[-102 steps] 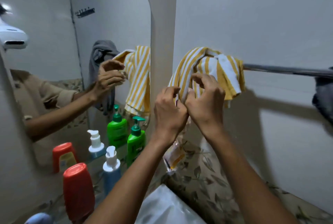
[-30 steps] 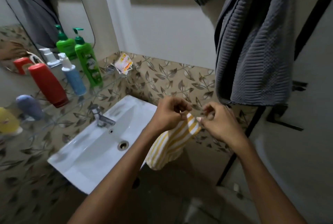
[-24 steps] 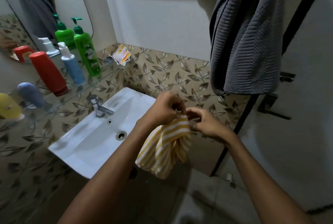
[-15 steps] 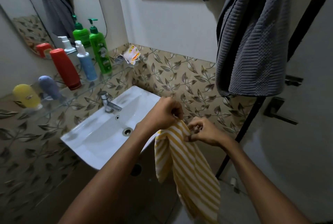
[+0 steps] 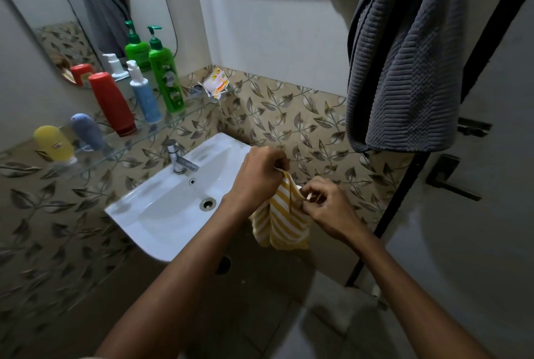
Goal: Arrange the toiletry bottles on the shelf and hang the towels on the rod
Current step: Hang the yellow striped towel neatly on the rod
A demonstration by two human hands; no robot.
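**A:** So the striped towel (image 5: 281,218) was gripped at its top edge by the left hand (image 5: 258,178) and pinched by the right hand (image 5: 328,208), both clamped on it, just off the sink (image 5: 161,208) at about 3 o'clock. The gray towel (image 5: 404,69) was already hung up at 1 o'clock, and the bottles (image 5: 166,75) were lined up on the shelf (image 5: 161,127) at 10 o'clock.

**B:** Probably best if the two top corners were found and pulled apart first, so it could be draped flat instead of bunched.

**A:** Agreed. Half a second before, much more of it was hung loose below the hands; now it was gathered up shorter, and the hands were kept close together.
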